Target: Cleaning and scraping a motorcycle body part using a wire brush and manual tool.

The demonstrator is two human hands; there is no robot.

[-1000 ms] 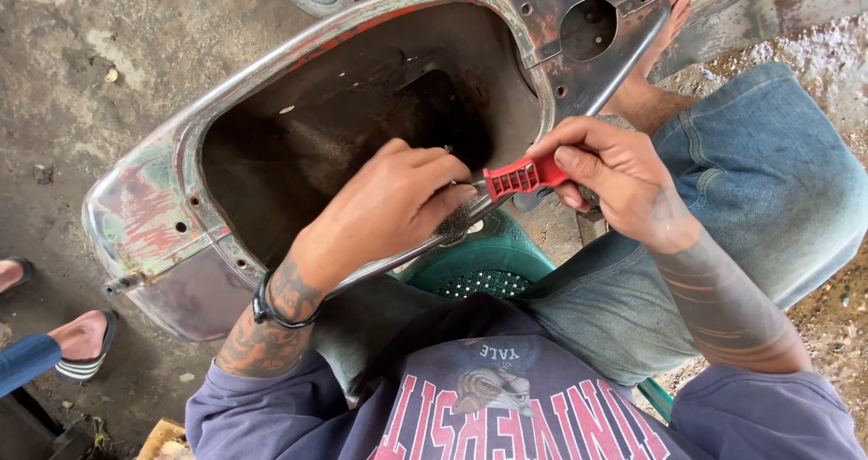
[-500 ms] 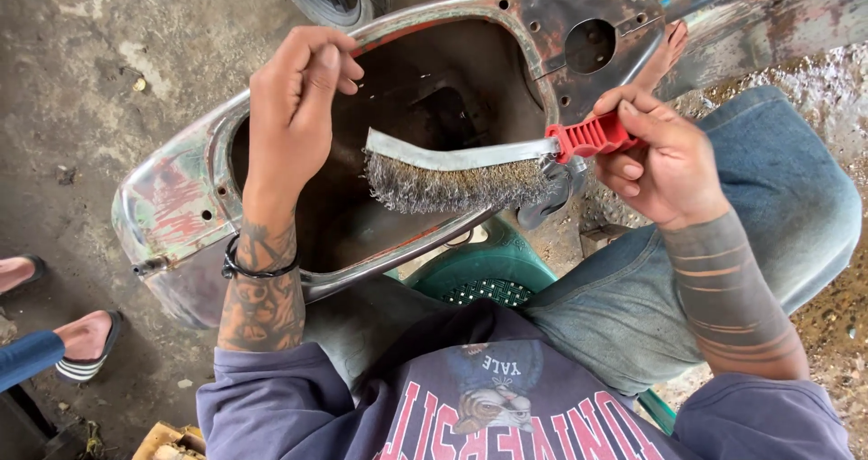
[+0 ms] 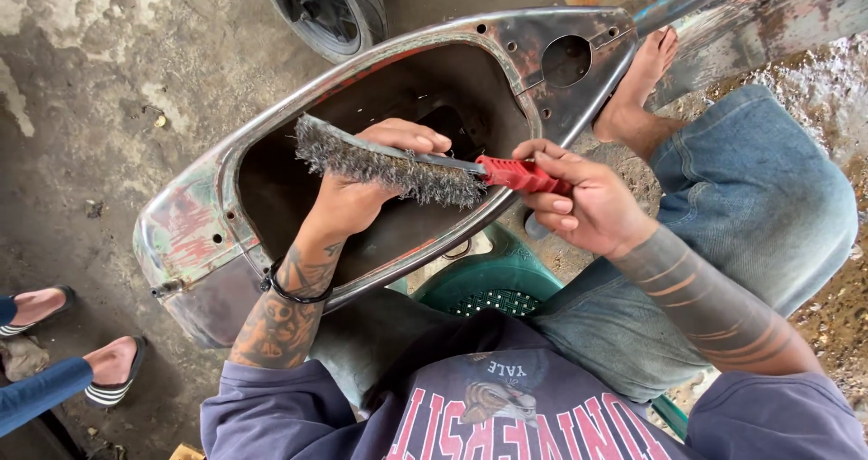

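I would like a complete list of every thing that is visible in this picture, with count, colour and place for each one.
wire brush: one, grey bristles and red handle, held across the opening of the metal shell
metal shell: one, worn grey with red and green paint traces, resting on the person's lap
plastic stool: one, green, under the person
tyre: one, black, top edge
sandalled feet: two, another person's, striped sandals, left edge
concrete floor: grey, stained, left side
bare foot: one, the person's own, upper right
left hand: on the brush's back, black wristband
right hand: fingers grip the red handle
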